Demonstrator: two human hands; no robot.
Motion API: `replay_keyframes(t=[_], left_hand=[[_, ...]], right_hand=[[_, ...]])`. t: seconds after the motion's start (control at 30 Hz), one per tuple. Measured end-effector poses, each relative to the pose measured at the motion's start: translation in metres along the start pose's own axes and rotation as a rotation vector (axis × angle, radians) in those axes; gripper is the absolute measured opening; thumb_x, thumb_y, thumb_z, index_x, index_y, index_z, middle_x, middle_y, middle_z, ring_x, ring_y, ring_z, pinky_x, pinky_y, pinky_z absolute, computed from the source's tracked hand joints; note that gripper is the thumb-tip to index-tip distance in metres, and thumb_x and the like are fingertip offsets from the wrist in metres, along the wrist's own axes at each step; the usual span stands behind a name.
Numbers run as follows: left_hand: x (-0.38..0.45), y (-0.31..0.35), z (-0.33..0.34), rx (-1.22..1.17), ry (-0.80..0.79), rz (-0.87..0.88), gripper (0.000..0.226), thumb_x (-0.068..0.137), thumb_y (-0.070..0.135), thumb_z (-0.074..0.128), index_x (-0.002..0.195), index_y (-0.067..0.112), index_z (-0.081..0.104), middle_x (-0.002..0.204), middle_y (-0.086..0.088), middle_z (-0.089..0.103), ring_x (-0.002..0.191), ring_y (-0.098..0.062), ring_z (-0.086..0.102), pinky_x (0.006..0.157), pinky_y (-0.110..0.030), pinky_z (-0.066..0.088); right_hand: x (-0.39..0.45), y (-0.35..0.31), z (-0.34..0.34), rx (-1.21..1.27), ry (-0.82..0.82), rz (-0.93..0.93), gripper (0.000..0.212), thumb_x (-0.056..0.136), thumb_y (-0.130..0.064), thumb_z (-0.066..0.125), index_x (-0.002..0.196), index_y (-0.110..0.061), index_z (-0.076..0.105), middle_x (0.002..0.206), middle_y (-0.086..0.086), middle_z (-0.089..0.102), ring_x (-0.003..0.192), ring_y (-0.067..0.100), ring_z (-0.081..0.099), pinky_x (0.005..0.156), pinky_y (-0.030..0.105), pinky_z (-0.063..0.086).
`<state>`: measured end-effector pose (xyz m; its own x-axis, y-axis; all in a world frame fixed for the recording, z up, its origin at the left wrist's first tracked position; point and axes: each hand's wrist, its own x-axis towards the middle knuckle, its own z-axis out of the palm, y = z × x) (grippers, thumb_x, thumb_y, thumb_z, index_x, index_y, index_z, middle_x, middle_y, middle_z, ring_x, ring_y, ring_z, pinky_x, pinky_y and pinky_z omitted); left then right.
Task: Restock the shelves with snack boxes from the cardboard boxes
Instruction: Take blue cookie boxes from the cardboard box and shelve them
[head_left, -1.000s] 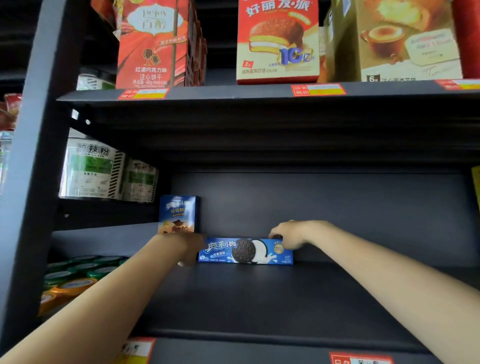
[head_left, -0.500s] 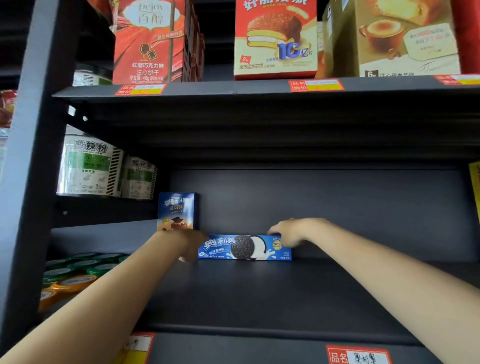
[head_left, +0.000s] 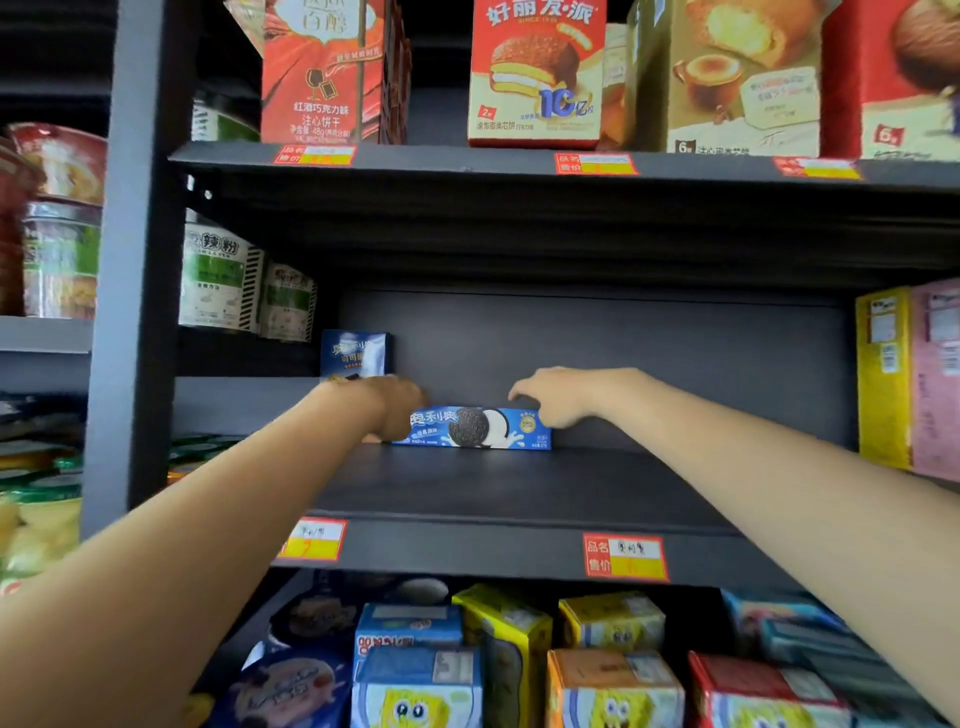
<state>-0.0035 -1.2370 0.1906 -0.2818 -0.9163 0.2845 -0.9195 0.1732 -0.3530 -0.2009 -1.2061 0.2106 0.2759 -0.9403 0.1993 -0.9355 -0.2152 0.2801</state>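
Our right hand (head_left: 558, 397) had lifted off the Oreo box (head_left: 475, 427), fingers spread, while our left hand (head_left: 397, 410) still gripped its end against the middle shelf's (head_left: 467, 545) back, nearly placed.

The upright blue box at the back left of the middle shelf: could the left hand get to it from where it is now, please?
Probably yes. The left hand sits at the left end of the flat cookie box, just in front of and below the upright blue box, and nothing stands between them.
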Motion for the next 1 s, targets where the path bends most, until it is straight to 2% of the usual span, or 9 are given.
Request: replay_keyframes(t=[0.17, 0.27, 0.43, 0.5, 0.63, 0.77, 0.83, 0.9, 1.0], left_hand=[[-0.065, 0.006, -0.031, 0.026, 0.144, -0.035, 0.044, 0.091, 0.005, 0.041, 0.133, 0.013, 0.049, 0.138, -0.010, 0.048, 0.126, -0.027, 0.046, 0.100, -0.035, 0.041], [-0.109, 0.016, -0.033, 0.048, 0.333, -0.059, 0.034, 0.092, 0.010, 0.042, 0.124, 0.012, 0.055, 0.131, -0.010, 0.050, 0.121, -0.027, 0.048, 0.095, -0.035, 0.041], [-0.199, 0.060, 0.010, -0.003, 0.769, 0.043, 0.040, 0.077, 0.013, 0.032, 0.107, 0.006, 0.057, 0.113, -0.019, 0.056, 0.100, -0.038, 0.052, 0.074, -0.043, 0.043], [-0.246, 0.084, 0.039, -0.028, 0.808, 0.125, 0.038, 0.067, 0.015, 0.034, 0.100, 0.007, 0.049, 0.105, -0.022, 0.059, 0.091, -0.034, 0.049, 0.066, -0.039, 0.042], [-0.343, 0.113, 0.142, -0.016, 0.620, 0.156, 0.035, 0.063, 0.015, 0.041, 0.098, 0.012, 0.047, 0.103, -0.010, 0.049, 0.082, -0.027, 0.035, 0.059, -0.031, 0.043], [-0.451, 0.133, 0.266, -0.146, 0.317, 0.116, 0.032, 0.065, 0.016, 0.039, 0.097, 0.015, 0.045, 0.093, -0.014, 0.063, 0.080, -0.031, 0.057, 0.066, -0.036, 0.037], [-0.503, 0.138, 0.319, -0.229, 0.196, 0.072, 0.037, 0.062, 0.018, 0.037, 0.097, 0.013, 0.049, 0.094, -0.015, 0.062, 0.081, -0.032, 0.058, 0.066, -0.037, 0.047], [-0.555, 0.138, 0.365, -0.284, 0.060, -0.024, 0.037, 0.061, 0.022, 0.036, 0.094, 0.013, 0.049, 0.093, -0.014, 0.062, 0.085, -0.030, 0.051, 0.065, -0.037, 0.050], [-0.638, 0.143, 0.428, -0.312, -0.221, -0.012, 0.042, 0.064, 0.024, 0.035, 0.095, 0.010, 0.060, 0.091, -0.015, 0.064, 0.078, -0.033, 0.060, 0.062, -0.040, 0.052]], right_hand=[[-0.048, -0.024, -0.018, 0.014, 0.060, -0.085, 0.056, 0.090, 0.003, 0.036, 0.143, -0.015, 0.033, 0.142, 0.011, 0.039, 0.126, 0.028, 0.040, 0.082, 0.026, 0.033], [-0.082, -0.041, -0.019, 0.168, 0.165, -0.166, 0.050, 0.090, -0.002, 0.043, 0.138, -0.014, 0.040, 0.133, 0.012, 0.043, 0.118, 0.028, 0.045, 0.083, 0.029, 0.039], [-0.158, -0.092, 0.022, 0.562, 0.771, -0.396, 0.043, 0.078, 0.006, 0.037, 0.114, -0.001, 0.058, 0.112, 0.020, 0.051, 0.102, 0.032, 0.052, 0.090, 0.041, 0.043], [-0.203, -0.119, 0.054, 0.594, 0.834, -0.446, 0.046, 0.073, 0.001, 0.034, 0.112, 0.002, 0.057, 0.114, 0.022, 0.052, 0.103, 0.034, 0.052, 0.088, 0.041, 0.044], [-0.276, -0.171, 0.147, 0.408, 0.567, -0.674, 0.046, 0.077, -0.010, 0.033, 0.116, 0.000, 0.054, 0.115, 0.023, 0.050, 0.102, 0.037, 0.050, 0.084, 0.039, 0.043], [-0.325, -0.221, 0.278, 0.265, 0.246, -0.691, 0.046, 0.072, -0.004, 0.048, 0.118, -0.005, 0.053, 0.116, 0.020, 0.047, 0.096, 0.037, 0.049, 0.070, 0.044, 0.048], [-0.345, -0.254, 0.337, 0.232, 0.020, -0.680, 0.054, 0.076, -0.002, 0.052, 0.129, -0.008, 0.045, 0.128, 0.020, 0.041, 0.107, 0.037, 0.044, 0.082, 0.046, 0.048], [-0.365, -0.292, 0.385, 0.183, -0.227, -0.672, 0.053, 0.086, -0.005, 0.046, 0.138, -0.009, 0.035, 0.139, 0.016, 0.028, 0.123, 0.036, 0.030, 0.099, 0.047, 0.037], [-0.398, -0.357, 0.449, 0.169, -0.544, -0.632, 0.048, 0.091, -0.008, 0.043, 0.138, -0.008, 0.032, 0.142, 0.014, 0.022, 0.130, 0.036, 0.020, 0.103, 0.047, 0.031]])
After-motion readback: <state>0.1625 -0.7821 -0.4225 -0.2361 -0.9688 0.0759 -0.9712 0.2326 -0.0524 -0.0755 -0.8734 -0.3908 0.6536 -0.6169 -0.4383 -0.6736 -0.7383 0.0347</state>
